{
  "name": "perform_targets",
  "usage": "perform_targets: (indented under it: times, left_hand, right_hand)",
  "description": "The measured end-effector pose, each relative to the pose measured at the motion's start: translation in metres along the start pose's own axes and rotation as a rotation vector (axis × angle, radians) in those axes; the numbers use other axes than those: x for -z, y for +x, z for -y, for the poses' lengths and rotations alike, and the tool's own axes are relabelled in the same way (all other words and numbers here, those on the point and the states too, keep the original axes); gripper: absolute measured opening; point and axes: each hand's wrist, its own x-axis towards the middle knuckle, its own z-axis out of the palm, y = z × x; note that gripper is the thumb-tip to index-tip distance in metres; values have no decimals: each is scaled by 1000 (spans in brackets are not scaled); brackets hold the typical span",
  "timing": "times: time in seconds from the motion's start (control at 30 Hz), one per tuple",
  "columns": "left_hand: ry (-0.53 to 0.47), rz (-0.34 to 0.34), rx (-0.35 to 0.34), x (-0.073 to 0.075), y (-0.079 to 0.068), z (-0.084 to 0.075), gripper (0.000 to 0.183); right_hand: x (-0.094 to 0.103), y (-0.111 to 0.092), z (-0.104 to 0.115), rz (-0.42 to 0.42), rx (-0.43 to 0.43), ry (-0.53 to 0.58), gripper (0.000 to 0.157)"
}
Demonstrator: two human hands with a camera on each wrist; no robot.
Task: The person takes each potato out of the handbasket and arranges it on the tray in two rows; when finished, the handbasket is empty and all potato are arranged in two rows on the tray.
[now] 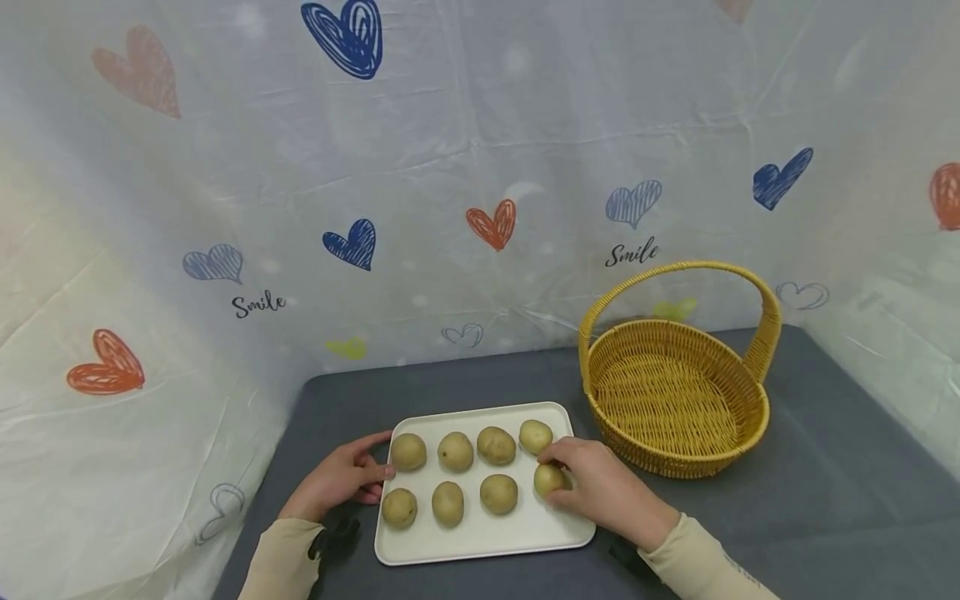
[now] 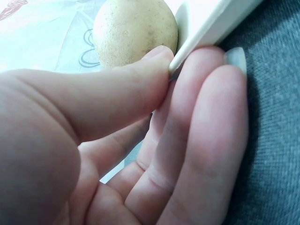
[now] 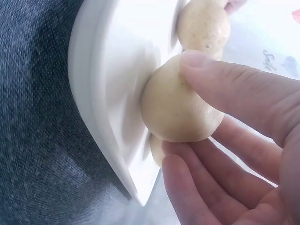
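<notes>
A white tray [image 1: 480, 542] on the table carries several potatoes [image 1: 498, 494] in two rows. The left hand [image 1: 341, 477] holds the tray's left edge. In the left wrist view, its thumb lies on top of the rim [image 2: 187, 44] and fingers sit beneath, with one potato [image 2: 133, 33] just beyond. At the tray's right end the right hand [image 1: 603, 486] grips the front-row potato [image 1: 550, 481] between thumb and fingers. The right wrist view shows that potato [image 3: 180, 103] close to the tray surface; whether it touches cannot be told. Another potato [image 1: 536, 436] lies just behind it.
A yellow wicker basket [image 1: 678, 462] with a tall arched handle [image 1: 678, 267] stands to the right, behind the right hand. Dark grey cloth [image 1: 825, 500] covers the table. A white curtain [image 1: 420, 150] printed with hearts hangs behind and at the sides.
</notes>
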Motion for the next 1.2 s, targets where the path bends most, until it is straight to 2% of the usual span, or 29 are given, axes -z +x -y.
perform_targets:
  times: [0.43,0.87,1.2]
  left_hand:
    - [4,-5,25,1,-1,0,84]
    - [-11,7,-5,1,0,-1,84]
    - [-20,3,-4,0,0,-1,85]
  right_hand:
    - [1,1,-1,6,-1,-8,40]
    - [5,1,-2,10,-6,-6,42]
    - [6,1,-5,30,-27,-3,38]
